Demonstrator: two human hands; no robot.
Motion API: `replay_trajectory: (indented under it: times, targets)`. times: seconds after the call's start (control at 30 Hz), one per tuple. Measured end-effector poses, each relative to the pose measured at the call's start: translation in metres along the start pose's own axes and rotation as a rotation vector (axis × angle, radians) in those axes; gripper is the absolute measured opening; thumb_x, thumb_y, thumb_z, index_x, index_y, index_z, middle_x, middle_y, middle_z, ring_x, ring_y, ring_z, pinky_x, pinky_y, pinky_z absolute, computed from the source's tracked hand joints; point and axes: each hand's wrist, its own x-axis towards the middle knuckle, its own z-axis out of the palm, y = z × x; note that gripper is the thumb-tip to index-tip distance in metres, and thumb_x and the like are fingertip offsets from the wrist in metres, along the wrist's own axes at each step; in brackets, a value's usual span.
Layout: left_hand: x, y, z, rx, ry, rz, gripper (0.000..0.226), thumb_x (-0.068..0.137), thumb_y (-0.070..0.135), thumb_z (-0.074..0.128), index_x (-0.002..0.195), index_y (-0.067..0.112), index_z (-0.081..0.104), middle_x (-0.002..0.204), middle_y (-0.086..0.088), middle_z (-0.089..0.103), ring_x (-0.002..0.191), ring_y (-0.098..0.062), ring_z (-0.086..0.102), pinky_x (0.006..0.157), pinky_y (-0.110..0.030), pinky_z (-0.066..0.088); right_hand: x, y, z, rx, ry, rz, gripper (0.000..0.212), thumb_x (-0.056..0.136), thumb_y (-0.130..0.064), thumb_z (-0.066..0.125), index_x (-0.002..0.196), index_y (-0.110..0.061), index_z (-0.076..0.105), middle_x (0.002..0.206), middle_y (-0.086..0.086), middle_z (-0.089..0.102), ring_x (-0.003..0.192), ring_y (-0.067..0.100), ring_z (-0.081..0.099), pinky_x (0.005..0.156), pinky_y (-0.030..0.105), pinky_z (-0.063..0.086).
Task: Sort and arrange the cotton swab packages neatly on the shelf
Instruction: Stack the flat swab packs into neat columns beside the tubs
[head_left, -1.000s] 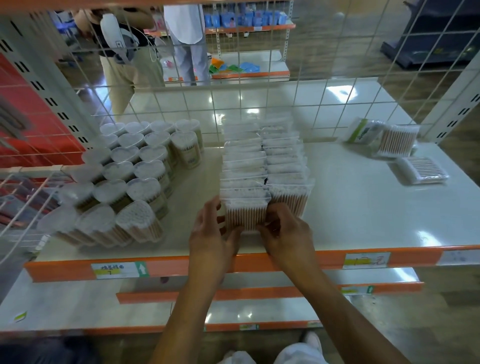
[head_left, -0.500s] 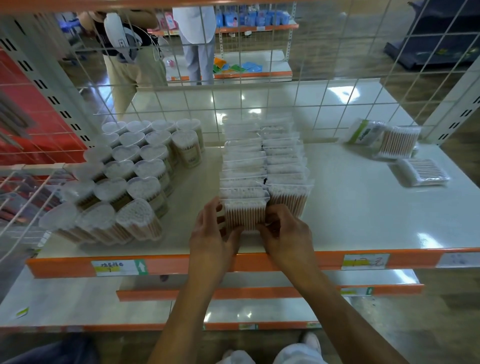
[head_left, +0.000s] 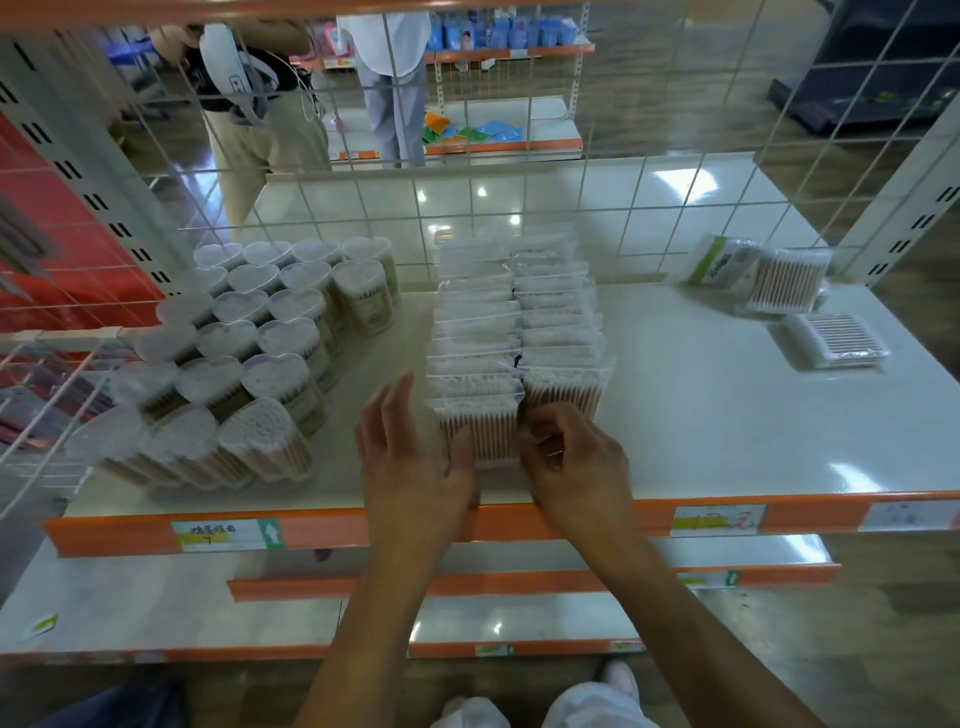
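The shelf (head_left: 701, 415) top is showing as smooth, glossy off-white sheet, catching bright light spots, and its front lip (head_left: 519, 519) is looking like glossy orange plastic carrying paper labels (head_left: 717, 518). Across the upper frame a thin coated wire grid (head_left: 571, 197) is standing. The centre packages (head_left: 478, 421) are gleaming as clear, crinkly plastic film over pale wooden-looking sticks (tips white and fluffy). At left, the heart-shaped tubs (head_left: 270, 374) are appearing as clear hard plastic with frosted lids.
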Motion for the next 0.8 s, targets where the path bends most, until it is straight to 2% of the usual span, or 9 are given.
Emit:
replay_trajectory:
  times: [0.07,0.23,0.37,0.43,0.57,0.67,0.73,0.8]
  targets:
    - [0.002,0.007,0.000,-0.006,0.060,0.051,0.060,0.082,0.039,0.053,0.132,0.008,0.039,0.132,-0.016,0.045,0.123,-0.026,0.037,0.101,-0.025,0.028,0.001,0.001,-0.005,0.001,0.034,-0.001,0.014,0.084,-0.031,0.066,0.091,-0.019,0.061,0.083,-0.009,0.064,0.071,0.006,0.060,0.065,0.031,0.054]
    - [0.003,0.037,0.010,-0.044,0.088,0.154,0.050,0.084,0.030,0.055,0.129,0.012,0.042,0.133,-0.014,0.046,0.122,-0.024,0.037,0.102,-0.004,0.016,0.006,0.009,-0.023,0.004,0.092,-0.011,0.011,0.083,-0.027,0.067,0.089,-0.019,0.062,0.084,-0.007,0.064,0.071,0.006,0.060,0.063,0.034,0.054]
    - [0.002,0.065,0.028,-0.058,0.063,0.250,0.043,0.086,0.028,0.052,0.127,0.016,0.043,0.133,-0.010,0.046,0.127,-0.021,0.038,0.106,-0.014,0.023,0.010,0.018,-0.040,-0.042,0.113,-0.012,0.013,0.083,-0.025,0.067,0.092,-0.017,0.063,0.089,-0.005,0.065,0.076,0.005,0.057,0.066,0.030,0.054]
    - [0.001,0.079,0.039,-0.062,0.054,0.318,0.041,0.088,0.024,0.057,0.125,0.015,0.045,0.132,-0.007,0.045,0.128,-0.020,0.037,0.109,-0.014,0.022,0.013,0.023,-0.049,-0.059,0.124,-0.001,0.013,0.084,-0.028,0.067,0.092,-0.018,0.063,0.090,-0.007,0.065,0.079,0.005,0.057,0.068,0.028,0.052]
    - [-0.002,0.105,0.063,-0.029,-0.033,0.375,0.054,0.081,0.010,0.068,0.128,0.018,0.042,0.136,-0.004,0.046,0.132,-0.020,0.035,0.107,-0.029,0.032,0.017,0.037,-0.066,-0.098,0.149,0.007,0.016,0.083,-0.027,0.066,0.096,-0.017,0.063,0.097,-0.004,0.067,0.089,0.014,0.061,0.071,0.032,0.054]
    - [-0.002,0.124,0.079,-0.007,-0.078,0.384,0.060,0.080,0.007,0.070,0.130,0.021,0.040,0.137,-0.006,0.048,0.134,-0.019,0.031,0.102,-0.031,0.030,0.020,0.048,-0.079,-0.126,0.179,-0.011,0.017,0.081,-0.019,0.068,0.096,-0.016,0.064,0.098,-0.002,0.067,0.093,0.018,0.061,0.069,0.034,0.054]
    - [-0.001,0.133,0.092,0.005,-0.108,0.396,0.064,0.078,0.003,0.072,0.130,0.021,0.040,0.138,-0.006,0.048,0.134,-0.018,0.028,0.101,-0.032,0.030,0.023,0.057,-0.089,-0.166,0.187,-0.012,0.017,0.080,-0.017,0.069,0.096,-0.015,0.065,0.098,-0.001,0.067,0.093,0.019,0.060,0.067,0.027,0.048]
    - [-0.001,0.141,0.105,0.023,-0.141,0.398,0.068,0.077,0.000,0.072,0.132,0.022,0.038,0.139,-0.006,0.047,0.135,-0.019,0.027,0.100,-0.036,0.037,0.027,0.065,-0.098,-0.206,0.180,0.006,0.017,0.081,-0.017,0.067,0.097,-0.016,0.065,0.100,-0.002,0.067,0.096,0.019,0.058,0.068,0.023,0.039]
